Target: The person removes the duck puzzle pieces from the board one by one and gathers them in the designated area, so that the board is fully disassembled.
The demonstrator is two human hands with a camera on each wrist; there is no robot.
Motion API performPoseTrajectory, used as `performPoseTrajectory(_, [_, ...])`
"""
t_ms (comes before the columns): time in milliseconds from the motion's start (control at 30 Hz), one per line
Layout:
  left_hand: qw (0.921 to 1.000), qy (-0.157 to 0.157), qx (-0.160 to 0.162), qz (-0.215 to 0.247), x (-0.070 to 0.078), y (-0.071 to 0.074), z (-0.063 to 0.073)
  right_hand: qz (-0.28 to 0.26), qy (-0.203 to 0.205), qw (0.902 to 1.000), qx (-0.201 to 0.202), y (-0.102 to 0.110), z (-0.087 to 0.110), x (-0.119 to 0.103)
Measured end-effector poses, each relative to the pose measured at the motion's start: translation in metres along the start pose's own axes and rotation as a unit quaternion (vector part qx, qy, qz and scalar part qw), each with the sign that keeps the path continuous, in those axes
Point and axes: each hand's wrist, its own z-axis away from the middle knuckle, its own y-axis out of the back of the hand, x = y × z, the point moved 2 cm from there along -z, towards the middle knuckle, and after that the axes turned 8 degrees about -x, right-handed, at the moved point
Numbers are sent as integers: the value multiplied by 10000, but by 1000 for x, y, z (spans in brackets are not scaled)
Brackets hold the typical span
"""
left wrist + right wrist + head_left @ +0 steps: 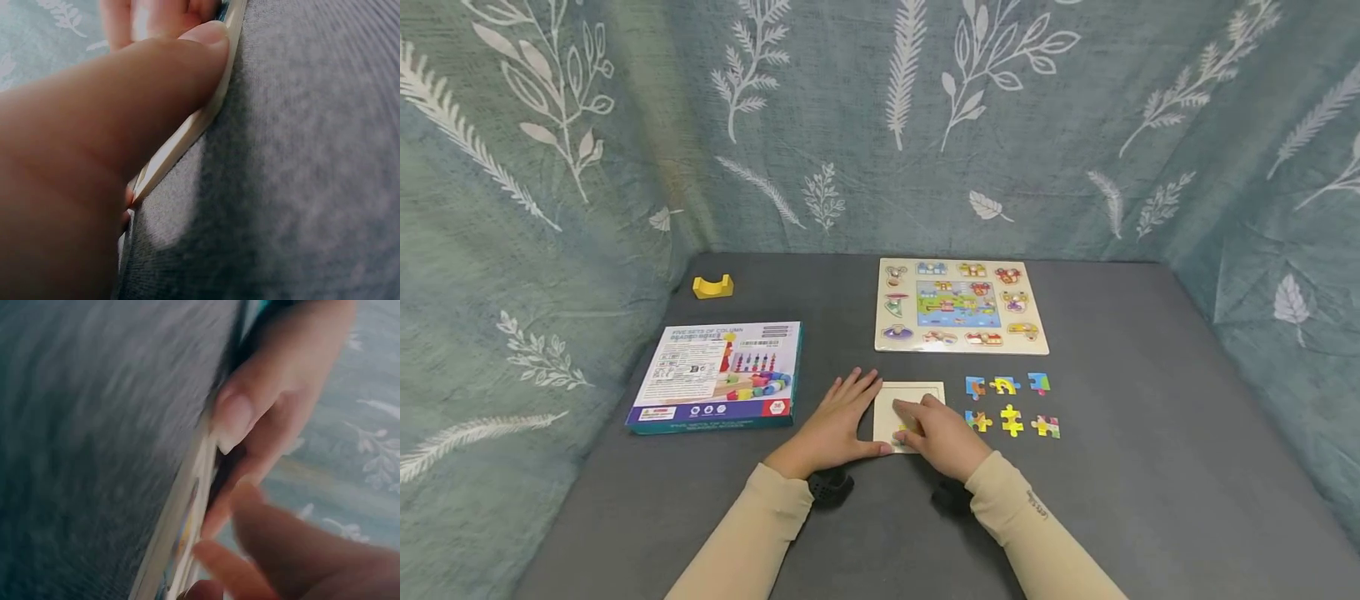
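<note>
A small square wooden puzzle tray (887,390) lies flat on the table, with a bit of a yellow and green jigsaw piece (904,428) showing inside. My left hand (841,421) rests at the tray's left side, fingers spread and straight, its thumb along the near left corner. Over the tray is my right hand (943,433); thumb and index finger reach into it, apart from each other, touching around the piece. The right palm hides part of the tray. To its right lie several loose jigsaw pieces (1011,421) in two rows.
Behind the tray lies a wooden peg puzzle board (902,292) with coloured pictures. On the left is a beaded-boxes toy box (715,375), and beyond it a yellow arch block (712,287). Patterned curtain (865,125) surrounds the dark table (1150,467) at back and sides.
</note>
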Motion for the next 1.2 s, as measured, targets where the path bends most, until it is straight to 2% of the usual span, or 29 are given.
performPoseTrajectory(333, [9999,-64,-117,-74,10,-2,-5,-114,-17,9989,444,-9,13,7])
performPoseTrajectory(567, [9998,-123,-118,-52,12,-2,-7,-169,126,9966,802,-9,12,10])
performPoseTrajectory(767, [9999,-109,-77,-35,10,0,-7,-686,225,9945,757,-5,8,11])
performPoseTrajectory(900, [9999,-44,-83,-42,8,1,-5,-1207,339,9901,634,10,13,6])
performPoseTrajectory(1000, [9999,33,-124,-11,7,2,-4,-1392,276,9874,694,31,26,6])
performPoseTrajectory(1200, [9997,165,-146,75,2,2,-2,-1372,-238,9842,1098,64,68,36])
